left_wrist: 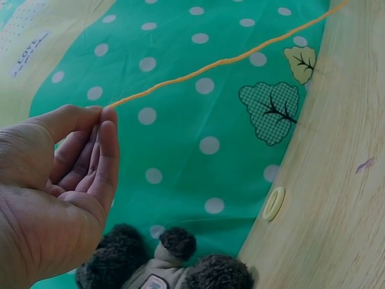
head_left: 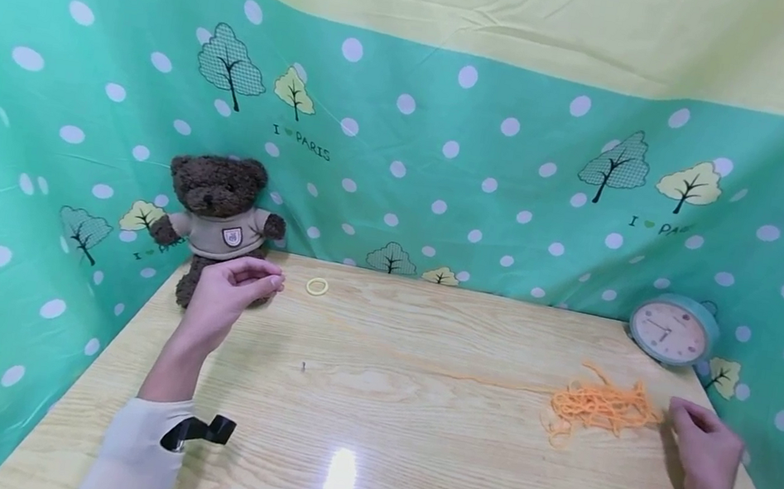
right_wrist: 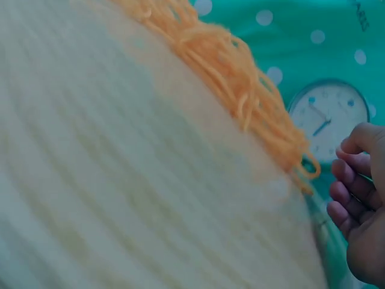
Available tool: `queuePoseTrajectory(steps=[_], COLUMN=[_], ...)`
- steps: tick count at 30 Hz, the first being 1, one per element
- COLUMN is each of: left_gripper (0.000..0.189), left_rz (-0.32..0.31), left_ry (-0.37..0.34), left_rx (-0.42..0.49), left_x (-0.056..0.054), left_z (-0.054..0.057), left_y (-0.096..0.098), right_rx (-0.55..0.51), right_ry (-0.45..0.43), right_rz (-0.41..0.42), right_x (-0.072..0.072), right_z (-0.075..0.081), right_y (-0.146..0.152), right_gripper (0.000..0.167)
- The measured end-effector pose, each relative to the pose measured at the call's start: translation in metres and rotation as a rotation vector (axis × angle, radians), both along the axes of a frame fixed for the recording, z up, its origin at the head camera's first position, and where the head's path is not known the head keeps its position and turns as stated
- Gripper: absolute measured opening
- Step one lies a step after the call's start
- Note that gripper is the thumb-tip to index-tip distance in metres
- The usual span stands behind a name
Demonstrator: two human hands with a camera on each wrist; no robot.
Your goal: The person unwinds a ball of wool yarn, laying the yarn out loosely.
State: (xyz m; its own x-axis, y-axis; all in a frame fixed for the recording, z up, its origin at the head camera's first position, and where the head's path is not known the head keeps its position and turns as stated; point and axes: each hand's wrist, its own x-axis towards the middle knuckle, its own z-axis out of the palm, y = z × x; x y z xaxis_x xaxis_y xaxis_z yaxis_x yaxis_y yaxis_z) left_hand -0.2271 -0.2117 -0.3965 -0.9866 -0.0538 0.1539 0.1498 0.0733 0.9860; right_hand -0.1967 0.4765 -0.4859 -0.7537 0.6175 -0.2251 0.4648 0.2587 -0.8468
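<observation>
An orange yarn strand is pinched at its end between the thumb and forefinger of my left hand, raised in front of the teddy bear. From there the strand runs right across the table to a loose tangle of orange yarn. My right hand is just right of that tangle, fingertips close to its edge, with the fingers loosely curled. In the right wrist view, loops of the yarn end short of the right fingers, and no strand shows between them.
A brown teddy bear in a grey shirt sits at the back left. A pale yellow ring lies near the table's back edge, and a small dark mark lies nearer. A round clock stands at the back right before the dotted green curtain.
</observation>
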Motion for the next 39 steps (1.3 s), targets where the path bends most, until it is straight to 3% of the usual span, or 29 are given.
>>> queuePoseTrajectory(steps=[6, 15, 27, 33, 39], left_gripper=[0.024, 0.023, 0.025, 0.024, 0.024], left_rz=[-0.022, -0.046, -0.024, -0.014, -0.018], left_ry=[0.006, 0.014, -0.020, -0.014, -0.004], left_rx=[-0.002, 0.007, -0.036, -0.025, -0.005], left_x=[-0.005, -0.010, -0.004, 0.001, 0.002], left_z=[0.001, 0.002, 0.001, 0.001, 0.001], left_y=[0.003, 0.007, 0.009, 0.005, 0.003], right_rx=[-0.037, -0.053, -0.063, -0.110, -0.151], right_ry=[0.121, 0.376, 0.535, 0.554, 0.569], right_rz=[-0.001, 0.180, 0.523, 0.718, 0.826], right_x=[-0.004, -0.023, -0.057, -0.066, -0.068], right_z=[0.024, 0.056, 0.064, 0.060, 0.055], right_y=[-0.023, -0.096, -0.220, -0.287, -0.338], right_gripper=[0.045, 0.037, 0.031, 0.023, 0.017])
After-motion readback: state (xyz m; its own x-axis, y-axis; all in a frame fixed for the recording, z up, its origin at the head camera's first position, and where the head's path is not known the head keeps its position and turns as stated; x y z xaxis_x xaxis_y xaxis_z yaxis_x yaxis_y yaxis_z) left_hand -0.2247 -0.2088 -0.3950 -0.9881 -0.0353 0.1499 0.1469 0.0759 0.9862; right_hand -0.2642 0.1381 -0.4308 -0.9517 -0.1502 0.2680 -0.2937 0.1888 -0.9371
